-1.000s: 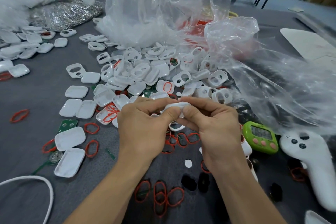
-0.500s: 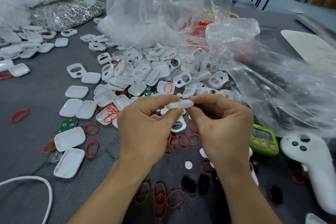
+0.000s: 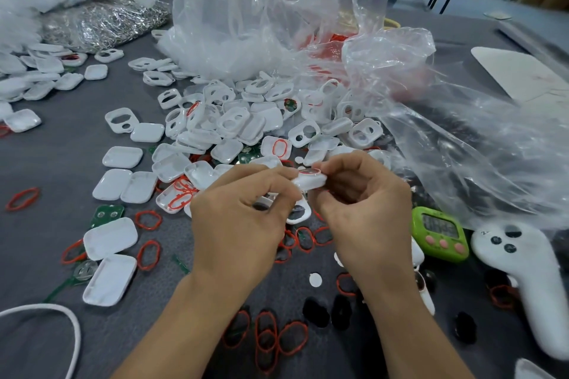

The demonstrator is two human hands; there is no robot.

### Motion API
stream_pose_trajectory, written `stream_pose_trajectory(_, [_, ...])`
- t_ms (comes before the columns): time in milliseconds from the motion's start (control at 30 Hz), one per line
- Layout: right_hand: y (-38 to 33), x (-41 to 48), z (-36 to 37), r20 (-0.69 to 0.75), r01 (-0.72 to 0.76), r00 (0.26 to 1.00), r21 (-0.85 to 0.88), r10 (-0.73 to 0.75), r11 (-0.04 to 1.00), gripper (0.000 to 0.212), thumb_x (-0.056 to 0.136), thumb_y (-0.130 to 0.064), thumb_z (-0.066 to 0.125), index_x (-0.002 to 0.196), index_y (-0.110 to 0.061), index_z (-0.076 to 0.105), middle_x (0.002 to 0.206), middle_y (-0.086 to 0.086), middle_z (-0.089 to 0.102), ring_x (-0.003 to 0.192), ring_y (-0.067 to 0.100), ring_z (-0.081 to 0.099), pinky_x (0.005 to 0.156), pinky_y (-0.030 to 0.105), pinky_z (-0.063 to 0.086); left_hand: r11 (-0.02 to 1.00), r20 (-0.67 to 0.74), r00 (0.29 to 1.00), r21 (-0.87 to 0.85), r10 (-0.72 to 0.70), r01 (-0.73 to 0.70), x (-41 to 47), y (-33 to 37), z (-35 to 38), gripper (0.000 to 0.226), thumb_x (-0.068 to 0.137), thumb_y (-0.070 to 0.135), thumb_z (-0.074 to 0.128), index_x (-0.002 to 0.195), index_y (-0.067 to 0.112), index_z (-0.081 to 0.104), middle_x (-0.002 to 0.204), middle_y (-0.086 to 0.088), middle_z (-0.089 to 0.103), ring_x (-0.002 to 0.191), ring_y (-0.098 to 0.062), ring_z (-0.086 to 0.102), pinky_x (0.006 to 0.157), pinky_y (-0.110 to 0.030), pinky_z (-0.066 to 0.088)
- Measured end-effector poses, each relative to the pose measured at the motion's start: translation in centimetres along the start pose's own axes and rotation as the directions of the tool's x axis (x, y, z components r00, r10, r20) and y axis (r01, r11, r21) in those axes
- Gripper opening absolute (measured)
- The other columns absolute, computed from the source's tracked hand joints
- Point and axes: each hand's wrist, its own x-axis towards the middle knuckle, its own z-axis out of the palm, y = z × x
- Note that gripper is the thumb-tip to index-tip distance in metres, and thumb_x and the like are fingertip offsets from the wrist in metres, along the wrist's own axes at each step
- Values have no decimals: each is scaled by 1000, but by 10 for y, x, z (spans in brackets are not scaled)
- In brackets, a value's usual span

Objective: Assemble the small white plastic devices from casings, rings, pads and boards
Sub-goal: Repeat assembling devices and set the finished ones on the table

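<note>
Head view: you've tipped the white casing (image 3: 311,182) up since half a second ago, so its red ring (image 3: 308,170) now shows on top. Your left hand (image 3: 243,224) and right hand (image 3: 366,209) both pinch it above the middle of the tabletop (image 3: 61,163). Ring's probably seated, so closing comes next.

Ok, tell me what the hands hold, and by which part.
One small white casing, pinched by both: left hand at its left end, right hand at its right end.
</note>
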Motion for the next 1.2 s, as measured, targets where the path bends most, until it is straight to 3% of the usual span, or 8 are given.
stream_pose_trajectory(167, [-1, 0, 2, -43, -6, 999, 159, 13, 987, 33, 75, 18, 79, 75, -13, 68, 91, 1, 80, 87, 15, 78, 77, 20, 59, 995, 16, 996, 55, 83, -83, -3, -4, 1, 40, 61, -25, 76, 58, 14, 66, 85, -1, 73, 98, 17, 64, 76, -2, 45])
stream_pose_trajectory(300, [0, 4, 1, 0, -73, 997, 310, 77, 948, 48, 76, 27, 71, 63, -20, 67, 95, 9, 80, 90, 19, 77, 79, 26, 60, 992, 20, 995, 70, 103, -104, -4, -7, 1, 40, 65, -23, 76, 58, 13, 62, 92, 4, 70, 99, 7, 67, 72, -13, 51])
stream_pose_trajectory(467, [3, 4, 0, 71, -129, 991, 369, 110, 921, 45, 71, 31, 63, 71, -14, 58, 95, 7, 79, 90, 19, 75, 75, 26, 58, 970, 56, 976, 109, 211, -216, -4, -7, 2, 39, 58, -31, 71, 55, 7, 62, 93, -3, 69, 102, 16, 58, 77, -2, 41])
stream_pose_trajectory(700, [2, 6, 0, 179, -279, 960, 535, 216, 797, 50, 73, 39, 51, 75, -11, 56, 97, 8, 75, 86, 18, 71, 66, 22, 54, 963, 69, 970, 119, 235, -242, -5, -8, 4, 37, 56, -29, 72, 59, 7, 65, 93, 13, 64, 92, 4, 58, 78, -1, 38])
stream_pose_trajectory(967, [2, 7, 1, 170, -261, 965, 545, 200, 797, 53, 72, 39, 53, 72, -14, 61, 94, 6, 76, 89, 20, 71, 74, 25, 57, 979, 47, 988, 134, 147, -152, -2, -6, 7, 50, 60, -17, 77, 88, 21, 60, 95, 18, 65, 103, -1, 55, 85, -9, 39])
stream_pose_trajectory(1100, [3, 7, 1, 143, -221, 975, 504, 171, 835, 57, 72, 37, 58, 68, -19, 67, 97, 7, 78, 93, 22, 73, 79, 29, 58, 987, 100, 994, 154, 40, -55, -2, -7, 7, 59, 68, 0, 82, 108, 36, 58, 99, 28, 57, 88, 12, 51, 77, -4, 37])
stream_pose_trajectory(1200, [3, 7, 1, 118, -179, 983, 479, 139, 859, 57, 70, 36, 62, 71, -20, 71, 95, 7, 79, 90, 20, 74, 78, 28, 59, 988, 135, 990, 147, 31, -51, -2, -6, 8, 50, 74, 13, 78, 109, 42, 55, 103, 27, 59, 82, 9, 52, 72, -13, 43])
